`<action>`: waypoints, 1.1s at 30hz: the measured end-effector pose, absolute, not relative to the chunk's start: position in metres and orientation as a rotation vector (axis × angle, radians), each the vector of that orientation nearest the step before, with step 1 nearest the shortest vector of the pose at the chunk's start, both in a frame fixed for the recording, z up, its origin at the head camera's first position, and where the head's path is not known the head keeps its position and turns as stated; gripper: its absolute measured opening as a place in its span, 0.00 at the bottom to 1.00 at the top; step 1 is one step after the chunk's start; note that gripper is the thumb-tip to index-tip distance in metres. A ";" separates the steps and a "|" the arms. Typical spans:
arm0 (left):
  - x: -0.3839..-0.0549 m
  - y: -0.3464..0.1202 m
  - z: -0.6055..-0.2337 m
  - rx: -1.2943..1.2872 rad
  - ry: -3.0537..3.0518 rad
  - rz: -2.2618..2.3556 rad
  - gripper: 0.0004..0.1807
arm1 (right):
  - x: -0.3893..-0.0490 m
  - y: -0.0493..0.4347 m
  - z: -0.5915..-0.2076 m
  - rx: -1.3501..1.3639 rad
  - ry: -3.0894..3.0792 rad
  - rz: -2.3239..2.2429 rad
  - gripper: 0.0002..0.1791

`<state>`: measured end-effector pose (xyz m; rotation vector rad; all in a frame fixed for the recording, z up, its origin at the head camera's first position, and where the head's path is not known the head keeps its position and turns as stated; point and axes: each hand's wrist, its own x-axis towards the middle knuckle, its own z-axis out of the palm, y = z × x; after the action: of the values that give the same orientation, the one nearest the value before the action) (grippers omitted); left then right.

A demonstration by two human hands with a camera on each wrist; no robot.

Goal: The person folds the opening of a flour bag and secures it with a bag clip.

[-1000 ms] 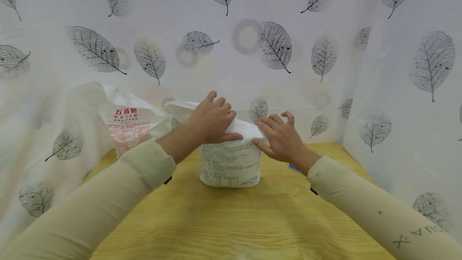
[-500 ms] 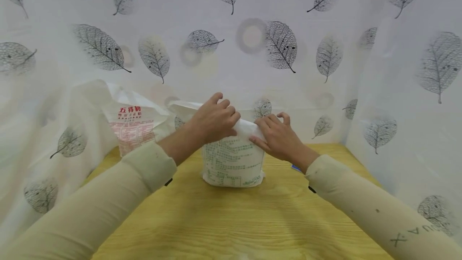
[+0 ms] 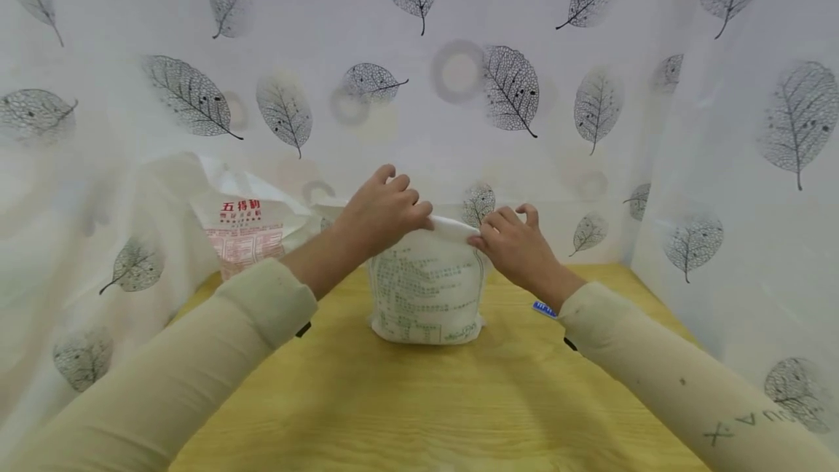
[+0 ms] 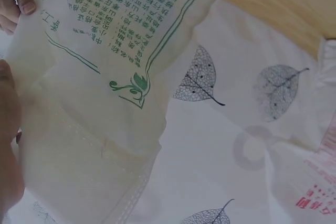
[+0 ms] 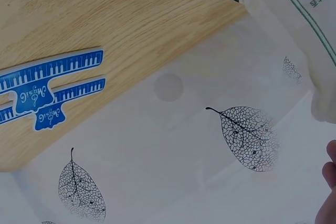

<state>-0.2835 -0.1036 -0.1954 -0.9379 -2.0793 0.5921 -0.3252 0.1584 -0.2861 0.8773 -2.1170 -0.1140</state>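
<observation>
Green-printed bag upright, I watched the left hand and right hand, both curled closed, grip its top edge; folding seemed underway, next wanting even tension.

The green-printed bag looks matt and creased, of cloth or woven plastic. The tabletop shows smooth wood grain. The leaf-patterned curtain seems thin, slightly shiny plastic. The sleeves are matt cloth.
</observation>
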 end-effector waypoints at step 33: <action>-0.294 -0.106 -0.204 -0.938 -1.979 0.518 0.19 | -0.329 0.233 -0.317 0.714 -2.188 -0.054 0.21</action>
<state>-0.2943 -0.1064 -0.2043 -0.9375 -1.9788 0.5177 -0.3291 0.2329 -0.3171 0.7142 -2.1884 -0.0537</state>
